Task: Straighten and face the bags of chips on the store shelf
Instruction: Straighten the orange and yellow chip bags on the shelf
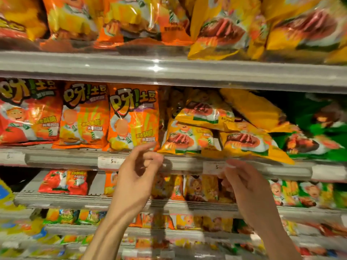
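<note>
Orange chip bags (131,119) stand upright and face forward on the middle shelf (62,158). To their right, several yellow chip bags (216,126) lie tumbled and tilted over one another. My left hand (139,171) is raised in front of the shelf edge just below the rightmost orange bag, with its fingers loosely curled and holding nothing. A little lower, under the yellow bags, my right hand (244,181) hovers with relaxed fingers, also holding nothing.
Green chip bags (315,128) sit at the right end of the middle shelf. The upper shelf (169,68) holds orange and yellow bags. Lower shelves (56,199) carry more small snack bags. White price tags (110,161) line the shelf edge.
</note>
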